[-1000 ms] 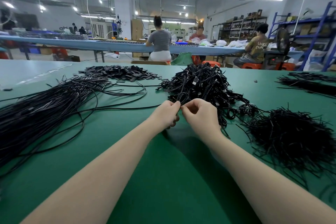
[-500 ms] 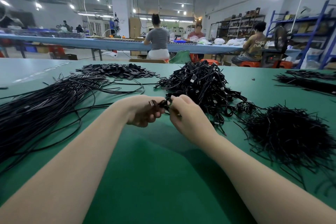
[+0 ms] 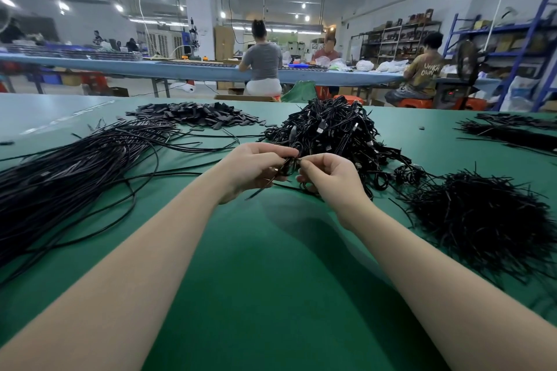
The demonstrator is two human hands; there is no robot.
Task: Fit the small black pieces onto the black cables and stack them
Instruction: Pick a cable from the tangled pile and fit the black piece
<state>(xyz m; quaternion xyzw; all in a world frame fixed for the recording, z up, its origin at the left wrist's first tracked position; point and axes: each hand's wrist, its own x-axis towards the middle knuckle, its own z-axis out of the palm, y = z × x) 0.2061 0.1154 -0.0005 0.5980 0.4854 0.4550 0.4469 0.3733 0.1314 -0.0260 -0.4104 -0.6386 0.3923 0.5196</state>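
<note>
the black cable point(image 3: 287, 166) sits between both hands, raised just above the green table point(image 3: 271, 280), in front of the tangled cable pile point(image 3: 331, 132). the left hand point(image 3: 256, 166) has its fingers curled round a small coil of this cable; the right hand point(image 3: 325, 173) pinches the cable end at the fingertips, touching the left hand's fingers. whether a small black piece is already on the cable cannot be told; the spot is hidden by the fingers.

change: half a second ago the hands were lower and slightly left, with the cable end showing between them; now the hands are higher and pressed closer together. judgement: the fitting step is in progress, not finished, and stacking is not yet begun.

outward: loose straight cables point(image 3: 75, 172) lie to the left, flat black pieces point(image 3: 196, 114) lie in a heap beyond them, and a mound of short black ties point(image 3: 482, 214) lies to the right.
</note>
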